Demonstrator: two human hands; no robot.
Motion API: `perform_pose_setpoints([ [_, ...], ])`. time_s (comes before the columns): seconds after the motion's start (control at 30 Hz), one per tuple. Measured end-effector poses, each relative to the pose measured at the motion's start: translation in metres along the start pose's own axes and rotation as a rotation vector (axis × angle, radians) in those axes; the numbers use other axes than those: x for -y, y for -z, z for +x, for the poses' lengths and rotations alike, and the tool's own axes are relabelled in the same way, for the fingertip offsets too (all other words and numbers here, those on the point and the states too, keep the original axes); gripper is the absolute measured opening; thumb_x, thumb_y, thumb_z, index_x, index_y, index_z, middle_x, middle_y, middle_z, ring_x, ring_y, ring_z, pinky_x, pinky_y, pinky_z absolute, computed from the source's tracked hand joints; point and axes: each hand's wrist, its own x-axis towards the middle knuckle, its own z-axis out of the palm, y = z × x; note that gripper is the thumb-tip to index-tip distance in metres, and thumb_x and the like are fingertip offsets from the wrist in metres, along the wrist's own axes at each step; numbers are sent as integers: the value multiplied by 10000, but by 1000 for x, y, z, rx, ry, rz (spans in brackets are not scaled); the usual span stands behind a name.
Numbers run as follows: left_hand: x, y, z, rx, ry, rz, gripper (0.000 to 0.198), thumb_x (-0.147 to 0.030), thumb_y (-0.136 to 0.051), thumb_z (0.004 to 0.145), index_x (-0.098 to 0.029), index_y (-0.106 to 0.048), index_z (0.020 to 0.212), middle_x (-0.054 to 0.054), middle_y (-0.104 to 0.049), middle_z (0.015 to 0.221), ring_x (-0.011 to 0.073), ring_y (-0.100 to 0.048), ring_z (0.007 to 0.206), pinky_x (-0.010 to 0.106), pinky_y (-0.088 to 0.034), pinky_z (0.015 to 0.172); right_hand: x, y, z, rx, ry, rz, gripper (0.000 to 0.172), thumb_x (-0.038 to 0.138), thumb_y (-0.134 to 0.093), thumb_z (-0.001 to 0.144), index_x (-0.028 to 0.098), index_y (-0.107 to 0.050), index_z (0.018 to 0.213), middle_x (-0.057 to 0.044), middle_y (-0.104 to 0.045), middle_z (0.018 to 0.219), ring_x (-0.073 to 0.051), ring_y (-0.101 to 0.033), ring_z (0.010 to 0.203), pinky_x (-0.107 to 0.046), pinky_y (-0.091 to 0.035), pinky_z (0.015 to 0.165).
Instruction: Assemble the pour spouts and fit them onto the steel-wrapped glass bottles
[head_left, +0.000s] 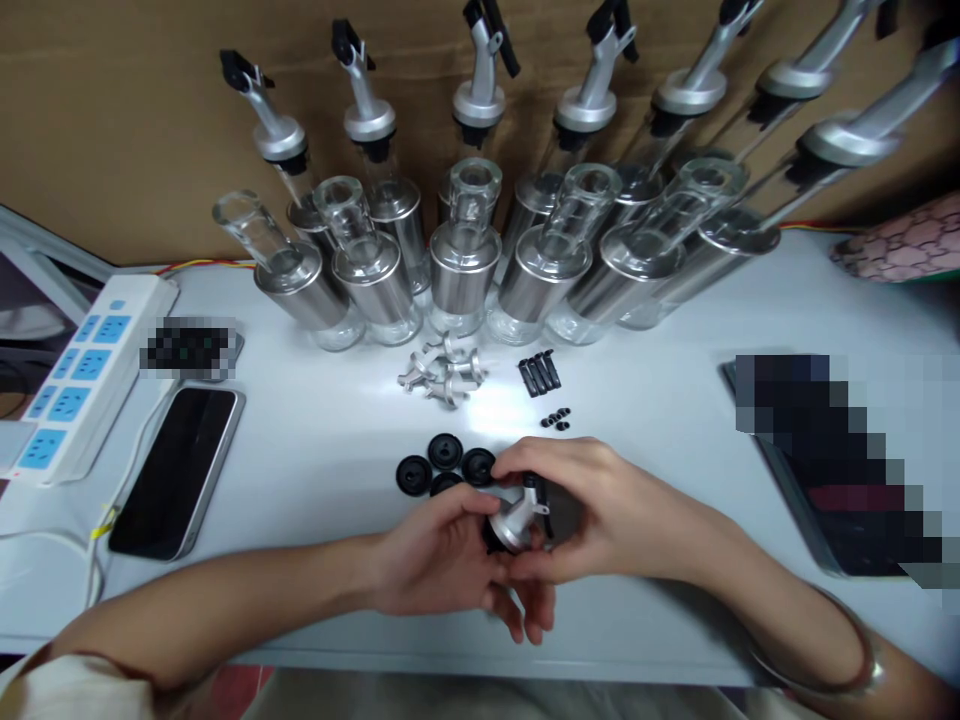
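Observation:
My left hand [446, 555] is under and around a silver pourer spout [514, 522] with a black lever, near the table's front. From the right, my right hand [574, 500] curls around the same spout, thumb and fingers at its sides. Just beyond my hands lie several black round caps [445, 452], one partly hidden by my left hand. Farther back is a pile of silver spout parts [444, 370]. To its right are a row of black levers [540, 373] and a cluster of tiny black pieces [556, 418].
Glass bottles with metal sleeves [465, 275] stand across the back, the rear ones fitted with pourers. At left are a power strip [94, 375], a phone [178, 470] and cables. A dark tablet-like device [784, 490] lies at right.

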Motion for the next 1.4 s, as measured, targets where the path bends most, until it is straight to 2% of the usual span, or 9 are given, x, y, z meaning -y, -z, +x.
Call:
perform_pose_setpoints([
  [0.2,-4,-3,-1,-36,-60,-15,429,-552,-475,831,-139,-566,901,47,-652,757,187,-592,730,314,-360,736,-2,3,-1,-76,53,-40,432,394,-739,750,162,-574,1076,-55,-697,941,-163,-671,804,-270,-527,693],
  [0.47,-5,-7,-2,-150,5,173,576,-715,-517,781,-152,-574,673,-8,-537,529,128,-480,567,294,-345,692,-2,6,1,-181,223,-196,314,407,-614,873,159,-572,1062,-121,-695,1009,-214,-655,943,-339,-537,773],
  [0.7,-13,-16,-3,-101,172,238,440,-583,-540,780,-217,-425,564,-82,-388,319,100,-338,384,302,-358,674,-3,-6,1,-243,370,-487,491,462,-273,998,122,-618,918,-123,-681,813,-205,-580,700,-363,-491,648],
  [0.8,-12,-17,0,-27,248,279,510,-653,-537,754,-230,-364,529,-98,-310,279,98,-291,346,308,-359,630,-2,-11,2,-247,418,-553,555,396,-170,1019,155,-622,805,-93,-627,691,-206,-536,660,-373,-452,635],
  [0.9,-9,-16,0,18,267,263,560,-733,-534,713,-237,-343,534,-110,-251,267,96,-250,342,309,-372,598,1,-12,3,-255,432,-579,507,353,-222,1018,185,-593,716,-63,-562,599,-202,-505,612,-364,-420,595],
  [0.97,-8,-14,-2,23,253,309,583,-758,-579,667,-232,-365,539,-110,-271,296,86,-257,354,294,-357,553,2,-9,2,-279,398,-494,448,280,-256,1010,208,-555,685,-38,-532,570,-181,-477,557,-345,-413,562],
  [1.1,-9,-14,-8,-30,290,628,601,-775,-658,591,-203,-475,582,-70,-424,451,83,-343,421,270,-280,467,4,4,-5,-413,232,-224,405,214,-199,994,238,-467,691,-26,-520,591,-167,-469,532,-332,-423,550],
  [1.23,-15,-19,-6,9,256,555,573,-738,-591,705,-213,-438,535,-81,-374,400,75,-305,391,302,-380,561,-1,17,-8,-595,51,-390,302,220,-283,984,246,-416,714,-9,-496,573,-165,-485,518,-311,-380,527],
  [1.4,-20,-23,-1,6,245,518,540,-689,-608,721,-222,-431,517,-81,-381,396,87,-319,414,323,-437,692,-15,30,-6,-661,-239,-495,188,254,-513,921,241,-423,756,40,-520,582,-105,-400,406,-263,-319,465],
])
